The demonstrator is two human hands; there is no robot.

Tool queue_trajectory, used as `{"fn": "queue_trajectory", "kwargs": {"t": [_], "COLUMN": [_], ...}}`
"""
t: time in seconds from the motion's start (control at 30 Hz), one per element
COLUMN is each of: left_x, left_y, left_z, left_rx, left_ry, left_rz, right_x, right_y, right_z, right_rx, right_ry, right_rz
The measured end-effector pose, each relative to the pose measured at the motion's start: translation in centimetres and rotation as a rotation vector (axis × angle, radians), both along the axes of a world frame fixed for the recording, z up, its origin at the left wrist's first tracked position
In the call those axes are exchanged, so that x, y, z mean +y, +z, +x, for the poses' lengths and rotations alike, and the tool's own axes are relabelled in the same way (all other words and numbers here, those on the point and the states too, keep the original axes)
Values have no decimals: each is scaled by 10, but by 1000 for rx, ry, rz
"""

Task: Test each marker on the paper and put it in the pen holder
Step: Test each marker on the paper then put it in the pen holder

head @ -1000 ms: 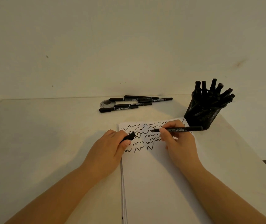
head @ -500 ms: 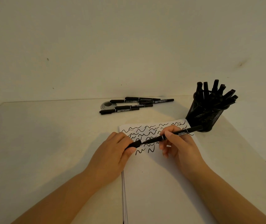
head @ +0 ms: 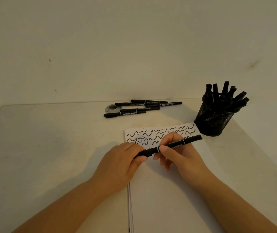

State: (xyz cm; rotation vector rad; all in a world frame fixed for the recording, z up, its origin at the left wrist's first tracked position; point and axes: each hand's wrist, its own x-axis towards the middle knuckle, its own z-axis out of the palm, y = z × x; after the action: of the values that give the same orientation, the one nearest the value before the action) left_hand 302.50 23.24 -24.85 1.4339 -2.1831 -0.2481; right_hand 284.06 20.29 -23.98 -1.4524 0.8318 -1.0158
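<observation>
left hand (head: 122, 163): clenched on marker (head: 169, 146) cap end | right hand (head: 181, 153): pinching barrel | marker: above paper (head: 168, 190), near holder (head: 213, 121)

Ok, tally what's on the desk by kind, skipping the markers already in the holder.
Loose markers: 5
Held marker: 1
Pen holder: 1
Tape roll: 1
Paper stack: 1
Total: 9
</observation>
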Motion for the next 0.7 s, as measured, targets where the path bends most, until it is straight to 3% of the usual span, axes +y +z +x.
{"fn": "queue_trajectory", "kwargs": {"t": [0.27,0.7], "left_x": [7,5], "left_y": [1,1], "left_z": [-6,-8], "left_rx": [394,555], "left_ry": [2,-51], "left_rz": [170,276], "right_x": [2,2], "right_y": [3,4], "right_z": [0,0], "right_rx": [-58,-68], "right_ry": [17,109], "right_rz": [30,-10]}}
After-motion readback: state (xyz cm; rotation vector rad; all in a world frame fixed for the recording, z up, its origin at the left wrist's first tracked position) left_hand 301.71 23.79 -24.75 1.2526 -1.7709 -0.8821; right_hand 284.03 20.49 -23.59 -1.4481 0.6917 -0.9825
